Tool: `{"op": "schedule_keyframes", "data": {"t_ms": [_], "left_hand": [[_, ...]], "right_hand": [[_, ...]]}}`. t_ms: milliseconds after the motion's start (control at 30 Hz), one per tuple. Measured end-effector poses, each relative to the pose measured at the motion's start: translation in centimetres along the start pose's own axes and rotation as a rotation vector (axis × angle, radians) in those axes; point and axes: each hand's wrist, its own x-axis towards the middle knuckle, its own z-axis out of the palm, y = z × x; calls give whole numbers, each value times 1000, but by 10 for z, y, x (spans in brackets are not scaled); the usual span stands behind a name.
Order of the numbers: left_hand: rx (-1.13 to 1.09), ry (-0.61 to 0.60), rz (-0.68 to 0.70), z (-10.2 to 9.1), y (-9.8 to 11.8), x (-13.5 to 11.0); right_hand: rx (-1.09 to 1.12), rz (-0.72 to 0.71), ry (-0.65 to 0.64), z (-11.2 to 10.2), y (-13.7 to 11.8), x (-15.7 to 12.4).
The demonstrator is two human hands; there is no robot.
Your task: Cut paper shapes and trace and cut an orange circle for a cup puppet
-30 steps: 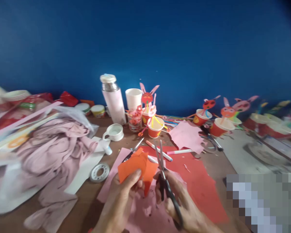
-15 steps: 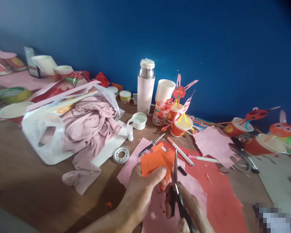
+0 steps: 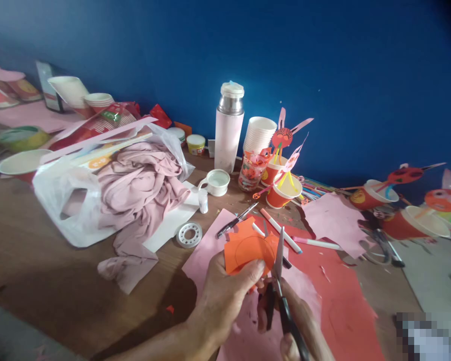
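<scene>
Pinched under the thumb of my left hand (image 3: 229,286) is a piece of orange paper (image 3: 248,250) with a round outline drawn on it. My right hand (image 3: 298,313) has its fingers through the black handles of a pair of scissors (image 3: 280,265), blades pointing up and away. The blades are at the right edge of the orange paper; whether they bite into it I cannot tell. Beneath both hands lie a pink paper sheet (image 3: 248,336) and a red paper sheet (image 3: 346,301). A black pen (image 3: 236,220) and several markers (image 3: 280,230) rest just beyond.
To the left a plastic bag (image 3: 78,225) lies beside crumpled pink cloth (image 3: 139,175). A pink flask (image 3: 229,135), a small white cup (image 3: 216,182), a tape roll (image 3: 189,234) and stacked paper cups (image 3: 261,133) stand ahead. Paper cups with rabbit figures (image 3: 374,195) line the right side.
Both hands, with the orange paper and scissors, appear slightly further right. The scissor blades now look closer together. The camera view has shifted a little.
</scene>
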Motion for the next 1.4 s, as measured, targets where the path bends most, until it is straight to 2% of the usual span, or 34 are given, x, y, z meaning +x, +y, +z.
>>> {"op": "schedule_keyframes", "data": {"t_ms": [133, 233, 533, 733, 1033, 1267, 1400], "left_hand": [[-57, -66, -2, 2, 0, -1], [-54, -67, 18, 3, 1, -1], [-3, -10, -1, -1, -1, 0], [134, 85, 57, -1, 5, -1], [154, 80, 69, -1, 5, -1], [174, 98, 74, -1, 4, 0], [159, 84, 81, -2, 3, 0]], "right_hand": [[-11, -57, 25, 3, 2, 1], [-21, -72, 19, 4, 1, 1], [22, -22, 47, 3, 3, -6], [26, -16, 34, 3, 3, -5], [48, 12, 50, 3, 13, -7], [67, 15, 64, 8, -6, 0], [91, 36, 14, 8, -18, 4]]}}
